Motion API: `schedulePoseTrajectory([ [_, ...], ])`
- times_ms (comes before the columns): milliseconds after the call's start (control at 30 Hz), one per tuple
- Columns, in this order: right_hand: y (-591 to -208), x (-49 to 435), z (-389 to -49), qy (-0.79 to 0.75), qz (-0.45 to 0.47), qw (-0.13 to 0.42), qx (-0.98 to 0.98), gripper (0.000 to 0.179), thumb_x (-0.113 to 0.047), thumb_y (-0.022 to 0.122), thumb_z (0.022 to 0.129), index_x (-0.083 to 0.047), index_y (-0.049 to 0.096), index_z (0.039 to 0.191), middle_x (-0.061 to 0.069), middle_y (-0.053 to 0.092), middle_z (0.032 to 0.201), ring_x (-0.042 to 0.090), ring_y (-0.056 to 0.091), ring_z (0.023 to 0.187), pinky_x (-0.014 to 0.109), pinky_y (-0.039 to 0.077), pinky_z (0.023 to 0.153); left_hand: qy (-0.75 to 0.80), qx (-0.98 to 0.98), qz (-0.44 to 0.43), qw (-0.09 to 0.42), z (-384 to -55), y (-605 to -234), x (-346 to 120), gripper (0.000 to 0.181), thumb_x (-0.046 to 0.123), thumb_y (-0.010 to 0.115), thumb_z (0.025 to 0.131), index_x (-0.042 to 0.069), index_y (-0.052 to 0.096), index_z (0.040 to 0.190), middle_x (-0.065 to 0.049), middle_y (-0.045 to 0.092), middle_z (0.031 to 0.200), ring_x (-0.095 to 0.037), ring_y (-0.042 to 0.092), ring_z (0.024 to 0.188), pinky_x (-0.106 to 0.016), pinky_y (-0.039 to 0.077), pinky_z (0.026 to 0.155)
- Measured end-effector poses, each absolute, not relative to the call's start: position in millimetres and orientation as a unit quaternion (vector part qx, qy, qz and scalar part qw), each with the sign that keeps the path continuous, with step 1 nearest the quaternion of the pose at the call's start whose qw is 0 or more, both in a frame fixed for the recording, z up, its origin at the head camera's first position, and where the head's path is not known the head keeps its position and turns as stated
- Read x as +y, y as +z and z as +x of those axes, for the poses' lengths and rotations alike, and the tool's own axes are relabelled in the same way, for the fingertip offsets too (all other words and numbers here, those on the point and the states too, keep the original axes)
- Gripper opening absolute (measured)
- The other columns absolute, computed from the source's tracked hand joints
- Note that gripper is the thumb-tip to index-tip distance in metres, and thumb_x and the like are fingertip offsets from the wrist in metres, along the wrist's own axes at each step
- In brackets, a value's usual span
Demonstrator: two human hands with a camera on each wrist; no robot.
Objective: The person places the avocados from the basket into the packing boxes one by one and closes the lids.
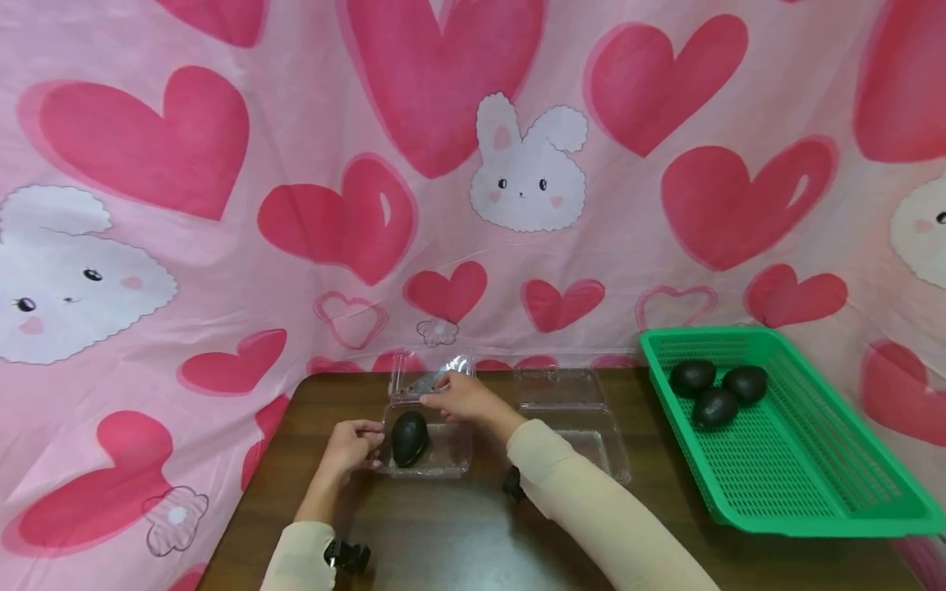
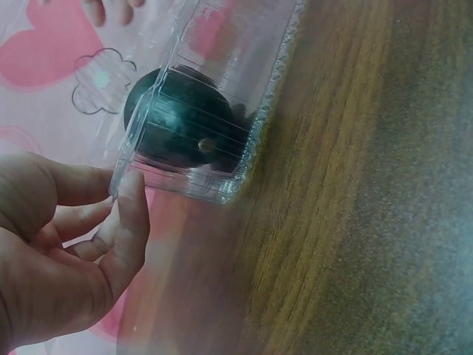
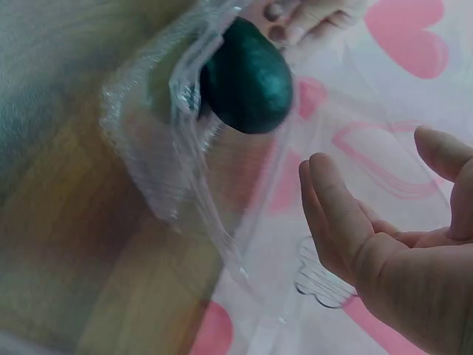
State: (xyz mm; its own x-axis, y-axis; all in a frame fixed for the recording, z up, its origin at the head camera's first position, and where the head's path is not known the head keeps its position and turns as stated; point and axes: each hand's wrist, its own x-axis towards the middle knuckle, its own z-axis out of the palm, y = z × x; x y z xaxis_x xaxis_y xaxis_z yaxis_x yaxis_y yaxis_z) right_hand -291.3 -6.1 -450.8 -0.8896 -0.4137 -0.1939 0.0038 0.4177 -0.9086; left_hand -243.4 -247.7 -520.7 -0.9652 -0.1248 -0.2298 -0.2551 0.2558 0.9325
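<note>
A clear plastic clamshell box (image 1: 451, 454) lies with its lid (image 1: 414, 379) folded back, and one dark avocado (image 1: 409, 437) sits in its left half. My left hand (image 1: 352, 447) pinches the box's left rim between thumb and fingers; the left wrist view shows the avocado (image 2: 177, 118) through the clear wall beside those fingertips. Over the lid, on the far side of the box, is my right hand (image 1: 461, 398). Its fingers (image 3: 336, 196) are extended with the thumb apart, and nothing shows between them in the right wrist view.
Right of this box lies a second opened clear clamshell (image 1: 584, 435). A green plastic basket (image 1: 813, 525) holding three dark avocados (image 1: 715, 408) stands at the right of the wooden table (image 1: 451, 542). A pink heart-patterned cloth (image 1: 443, 213) hangs behind.
</note>
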Motion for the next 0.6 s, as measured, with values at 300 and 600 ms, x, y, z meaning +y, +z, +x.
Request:
schedulePoseTrajectory([
  [300, -430, 19, -285, -0.553, -0.139, 0.197, 0.797, 0.055, -0.03, 0.074, 0.097, 0.002, 0.054, 0.137, 0.019, 0.067, 0.121, 0.028, 0.073, 0.097, 0.047, 0.063, 0.087, 0.596, 0.793, -0.117, 0.055, -242, -522, -249, 0.025, -0.004, 0.061, 0.098, -0.016, 0.063, 0.119, -0.013, 0.063, 0.085, -0.018, 0.056, 0.066, -0.034, 0.062, 0.056],
  [600, -421, 62, -273, -0.626, -0.141, 0.172, 0.748, 0.048, -0.019, 0.066, 0.101, 0.006, 0.051, 0.14, 0.026, 0.061, 0.132, 0.034, 0.067, 0.115, 0.05, 0.058, 0.098, 0.599, 0.79, -0.119, 0.053, -243, -523, -249, 0.026, -0.004, 0.061, 0.098, -0.016, 0.063, 0.121, -0.018, 0.065, 0.089, -0.018, 0.056, 0.065, -0.033, 0.061, 0.055],
])
